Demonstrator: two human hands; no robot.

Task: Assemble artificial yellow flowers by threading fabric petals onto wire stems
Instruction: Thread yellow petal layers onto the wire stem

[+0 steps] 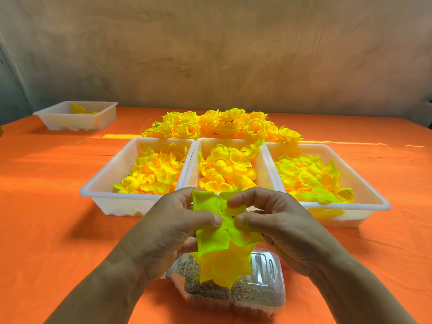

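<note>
Petals (223, 235), pinched at their centre by the fingers (209, 219) of left hand (170, 230) and right hand (280, 226) above the near edge of the worktop (58, 206), could be torn or misaligned if tugged apart.

No words, labels, brands, numbers or signs can be read. The white trays (105, 174) at 12 o'clock are plain. The raised ridges moulded into the clear plastic box (265, 267) at 6 o'clock are too blurred to read as letters.
</note>
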